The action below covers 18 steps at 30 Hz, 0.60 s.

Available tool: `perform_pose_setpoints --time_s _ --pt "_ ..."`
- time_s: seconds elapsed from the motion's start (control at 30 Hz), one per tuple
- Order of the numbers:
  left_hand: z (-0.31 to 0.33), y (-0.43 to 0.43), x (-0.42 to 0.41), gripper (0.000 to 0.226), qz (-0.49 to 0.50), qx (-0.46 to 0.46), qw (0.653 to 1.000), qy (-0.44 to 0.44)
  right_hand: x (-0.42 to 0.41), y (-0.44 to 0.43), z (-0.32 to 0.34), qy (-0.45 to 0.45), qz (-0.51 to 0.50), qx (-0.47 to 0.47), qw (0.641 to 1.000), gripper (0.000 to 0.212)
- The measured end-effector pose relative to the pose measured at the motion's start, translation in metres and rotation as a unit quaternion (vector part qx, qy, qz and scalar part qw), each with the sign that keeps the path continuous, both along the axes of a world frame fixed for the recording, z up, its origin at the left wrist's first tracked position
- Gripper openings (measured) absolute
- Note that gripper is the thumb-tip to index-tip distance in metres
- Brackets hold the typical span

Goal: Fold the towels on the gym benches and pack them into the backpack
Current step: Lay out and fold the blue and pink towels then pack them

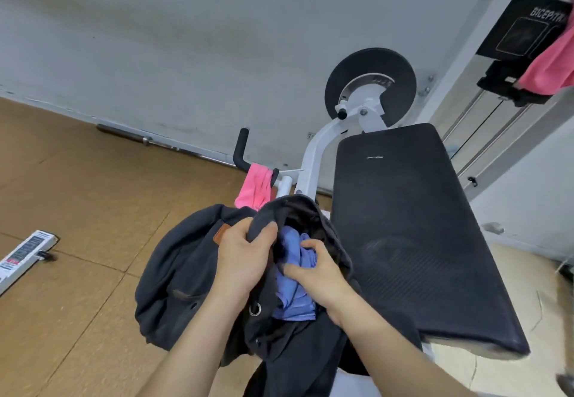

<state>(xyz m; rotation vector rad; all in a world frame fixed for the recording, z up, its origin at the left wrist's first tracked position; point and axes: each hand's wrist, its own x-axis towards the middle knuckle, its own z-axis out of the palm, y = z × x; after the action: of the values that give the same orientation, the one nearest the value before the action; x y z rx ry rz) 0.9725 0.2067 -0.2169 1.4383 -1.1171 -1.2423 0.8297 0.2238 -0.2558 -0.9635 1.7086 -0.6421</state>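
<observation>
Gripping the upper rim of the dark grey fabric backpack (177,272), the left hand (243,260) has its fingers curled over the cloth edge and holds the opening apart. The right hand (320,275) is just beside the left, not touching it, and reaches into the opening with thumb and fingers curled round the crumpled light blue towel (295,300). The towel sits partly inside the backpack, between the two hands, with its lower folds showing below the right thumb.

A small metal ring (254,309) hangs on the backpack just beside the left wrist. A tan leather patch (221,233) on the backpack front lies just beyond the left knuckles.

To the right of the right hand, the black padded bench cushion (410,225) slopes away; the backpack's right side rests against it. Beyond the hands, a pink towel (256,187) hangs over a black foam handle (240,148) on the white steel machine frame (316,157). Farther out along that frame is a black round disc (369,83).

Far up and right of the hands, a second pink towel (549,67) hangs on the weight-stack machine. Well to the left of the left hand, a white labelled bar (21,257) lies on the brown tiled floor (77,204), and a steel barbell (149,140) lies along the foot of the grey wall (186,39).
</observation>
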Motion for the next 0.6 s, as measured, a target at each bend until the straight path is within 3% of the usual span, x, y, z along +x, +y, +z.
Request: perform_pose_setpoints --time_s 0.07,0.17,0.23,0.3,0.37,0.43,0.47,0.53,0.57,0.6 --pt "0.005 0.000 -0.008 0.032 -0.024 -0.035 0.999 -0.021 0.014 0.011 -0.014 0.111 0.009 -0.094 0.989 0.036" --pt "0.013 0.001 -0.016 0.032 -0.067 -0.077 0.994 -0.039 0.032 0.006 -0.026 0.236 0.083 -0.175 0.952 0.028" --pt "0.017 0.001 -0.017 0.026 -0.077 -0.083 0.993 -0.020 0.039 0.000 -0.029 0.302 0.204 -0.120 0.923 0.025" --pt "0.019 -0.001 -0.016 0.024 -0.076 -0.080 0.994 0.006 0.045 -0.004 -0.027 0.419 0.346 -0.023 0.839 0.027" --pt "0.021 -0.004 -0.014 0.016 -0.047 -0.066 0.996 0.032 0.043 -0.008 -0.018 0.447 0.369 0.029 0.814 0.029" --pt "0.018 -0.013 -0.010 0.016 0.004 -0.020 0.997 0.076 0.033 -0.014 -0.015 0.400 0.331 0.049 0.853 0.029" --pt "0.015 -0.017 -0.007 0.017 0.027 0.013 0.994 0.102 0.026 -0.016 -0.015 0.333 0.289 0.050 0.896 0.021" --pt "0.011 -0.021 -0.003 0.017 0.055 0.077 0.983 0.154 0.014 -0.014 -0.014 0.125 0.115 0.033 0.985 0.005" --pt "0.010 -0.020 -0.002 0.016 0.057 0.102 0.977 0.179 0.011 -0.011 -0.012 -0.009 -0.011 0.027 1.000 0.008" --pt "0.009 -0.019 -0.003 0.016 0.052 0.119 0.971 0.199 0.010 -0.011 -0.011 -0.143 -0.138 0.008 0.980 0.010"
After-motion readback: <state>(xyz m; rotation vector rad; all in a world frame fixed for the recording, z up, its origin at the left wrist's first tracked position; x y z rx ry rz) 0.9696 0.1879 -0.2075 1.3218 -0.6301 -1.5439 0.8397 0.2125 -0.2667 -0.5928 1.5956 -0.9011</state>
